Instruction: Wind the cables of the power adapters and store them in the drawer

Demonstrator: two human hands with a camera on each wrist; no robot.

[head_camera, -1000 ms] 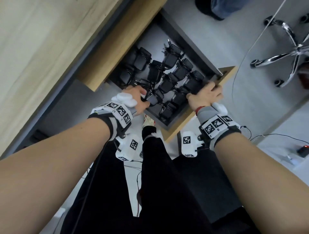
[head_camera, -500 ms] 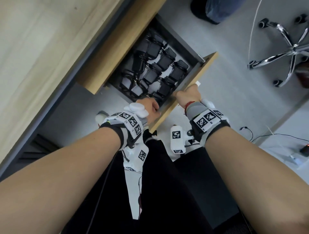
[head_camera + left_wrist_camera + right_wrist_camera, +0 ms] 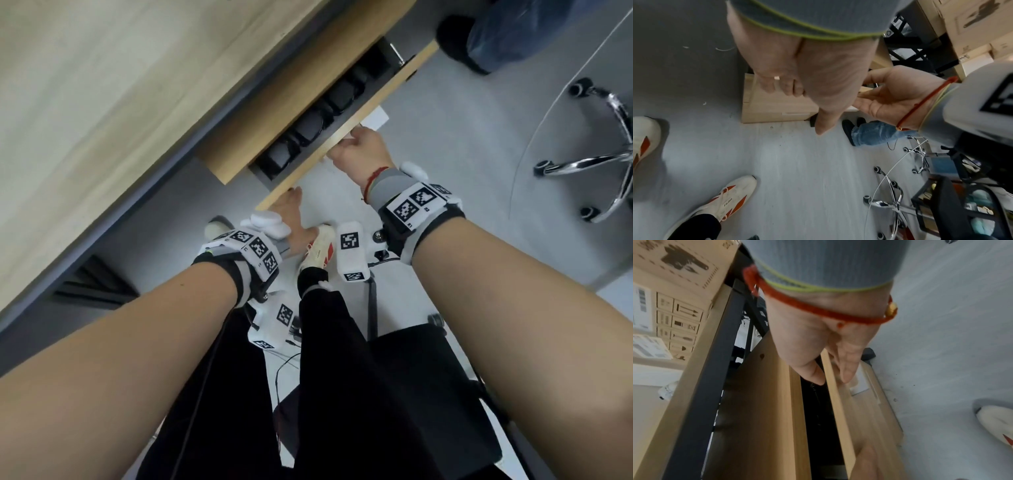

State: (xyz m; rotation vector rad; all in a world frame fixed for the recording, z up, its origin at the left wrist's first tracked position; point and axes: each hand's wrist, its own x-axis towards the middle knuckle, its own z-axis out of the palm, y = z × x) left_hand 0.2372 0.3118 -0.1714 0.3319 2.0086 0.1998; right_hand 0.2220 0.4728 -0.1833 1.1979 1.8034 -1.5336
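Drawer (image 3: 346, 126) nearly closed, black adapters (image 3: 310, 128) inside.

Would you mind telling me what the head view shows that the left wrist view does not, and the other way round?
Only the head view shows the black power adapters lying in the narrow gap of the nearly closed drawer, and the desk top above it. Only the left wrist view shows the left hand from its palm side, fingers straight against the drawer front, and stacked cardboard boxes. Both show the right hand at the drawer front, the chrome chair base and the person's white shoe.
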